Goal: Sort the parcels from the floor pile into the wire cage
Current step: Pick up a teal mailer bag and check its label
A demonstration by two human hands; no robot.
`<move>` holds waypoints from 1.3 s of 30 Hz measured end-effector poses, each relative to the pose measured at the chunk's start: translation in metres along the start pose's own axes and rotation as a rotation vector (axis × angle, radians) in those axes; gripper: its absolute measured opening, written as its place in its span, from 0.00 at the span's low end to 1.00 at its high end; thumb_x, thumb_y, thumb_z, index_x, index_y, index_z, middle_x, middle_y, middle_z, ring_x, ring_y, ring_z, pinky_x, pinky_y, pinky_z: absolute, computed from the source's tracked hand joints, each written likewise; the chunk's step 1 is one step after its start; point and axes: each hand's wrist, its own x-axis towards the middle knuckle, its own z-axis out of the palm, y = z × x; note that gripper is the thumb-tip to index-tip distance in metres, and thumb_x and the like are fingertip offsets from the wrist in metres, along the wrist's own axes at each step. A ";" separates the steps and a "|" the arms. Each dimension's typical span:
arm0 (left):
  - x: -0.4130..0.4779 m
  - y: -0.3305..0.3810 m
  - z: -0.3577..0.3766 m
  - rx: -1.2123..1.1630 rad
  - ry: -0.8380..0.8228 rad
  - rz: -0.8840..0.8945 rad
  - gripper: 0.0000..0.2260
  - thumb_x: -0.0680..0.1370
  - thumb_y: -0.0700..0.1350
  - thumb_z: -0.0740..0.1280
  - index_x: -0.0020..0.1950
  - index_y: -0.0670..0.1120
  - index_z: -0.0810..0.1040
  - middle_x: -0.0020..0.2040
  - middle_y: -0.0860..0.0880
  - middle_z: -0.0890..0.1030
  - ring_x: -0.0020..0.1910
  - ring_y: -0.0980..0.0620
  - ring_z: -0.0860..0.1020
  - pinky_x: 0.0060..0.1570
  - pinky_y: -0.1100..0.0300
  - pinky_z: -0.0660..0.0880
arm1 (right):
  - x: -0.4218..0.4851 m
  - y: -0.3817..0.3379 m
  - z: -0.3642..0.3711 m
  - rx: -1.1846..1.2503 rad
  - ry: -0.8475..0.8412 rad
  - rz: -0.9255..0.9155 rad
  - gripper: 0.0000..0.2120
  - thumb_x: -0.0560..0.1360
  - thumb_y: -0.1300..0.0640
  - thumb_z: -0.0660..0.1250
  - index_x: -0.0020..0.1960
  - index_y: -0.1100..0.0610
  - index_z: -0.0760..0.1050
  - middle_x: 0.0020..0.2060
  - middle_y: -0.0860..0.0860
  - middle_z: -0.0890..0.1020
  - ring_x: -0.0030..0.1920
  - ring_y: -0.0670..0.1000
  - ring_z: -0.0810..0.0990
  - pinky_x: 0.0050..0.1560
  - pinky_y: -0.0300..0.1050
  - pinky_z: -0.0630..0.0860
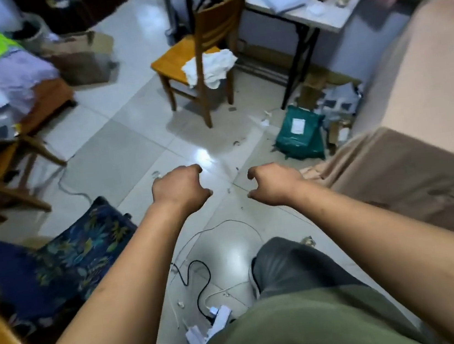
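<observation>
Two bare arms reach out from the bottom of the frame over a shiny tiled floor (pixel 120 157). The left hand (pixel 180 188) is just left of the middle. Its fingers are bent down loosely, and it holds nothing. The right hand (pixel 275 182) is just right of the middle. Its fingers are bent the same loose way, and it holds nothing too. The two hands are near each other but do not touch.

A green parcel (pixel 298 133) lies on the floor at the middle right, past the right hand. It has a white label on top. Just behind it is a messy pile of cardboard and paper (pixel 337 96), under the end of a white table (pixel 323 16) in the upper right.

A wooden chair (pixel 176 60) stands in the upper middle with a white cloth (pixel 212 67) on its seat. A big beige cover (pixel 415 75) fills the right side. A dark blue cushion with leaves on it (pixel 80 249) is in the lower left. A black cable (pixel 202 279) curls on the floor at the bottom middle, between the arms.
</observation>
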 end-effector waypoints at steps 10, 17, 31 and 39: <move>0.123 0.149 -0.008 0.187 -0.031 0.360 0.27 0.77 0.61 0.68 0.74 0.54 0.70 0.68 0.49 0.77 0.67 0.45 0.76 0.62 0.49 0.72 | 0.046 0.109 -0.020 0.132 0.047 0.254 0.29 0.75 0.45 0.66 0.75 0.48 0.67 0.68 0.53 0.76 0.67 0.57 0.75 0.59 0.53 0.76; 0.238 0.245 -0.024 0.218 -0.083 0.465 0.27 0.78 0.61 0.67 0.75 0.55 0.69 0.67 0.48 0.77 0.65 0.44 0.76 0.65 0.45 0.73 | 0.123 0.207 -0.067 0.199 0.046 0.368 0.31 0.75 0.43 0.67 0.76 0.48 0.66 0.69 0.53 0.75 0.69 0.57 0.74 0.64 0.55 0.76; 0.471 0.299 -0.053 0.254 -0.242 0.463 0.27 0.79 0.57 0.66 0.77 0.53 0.66 0.68 0.47 0.76 0.66 0.43 0.76 0.64 0.46 0.73 | 0.282 0.330 -0.127 0.395 0.020 0.496 0.29 0.75 0.48 0.67 0.74 0.51 0.66 0.61 0.56 0.78 0.60 0.59 0.78 0.52 0.51 0.75; 0.679 0.357 -0.034 0.131 -0.487 0.432 0.40 0.79 0.54 0.68 0.83 0.50 0.47 0.73 0.41 0.73 0.68 0.39 0.74 0.64 0.46 0.73 | 0.424 0.405 -0.126 0.650 0.054 0.810 0.33 0.75 0.47 0.67 0.78 0.48 0.60 0.66 0.57 0.75 0.64 0.60 0.77 0.57 0.51 0.76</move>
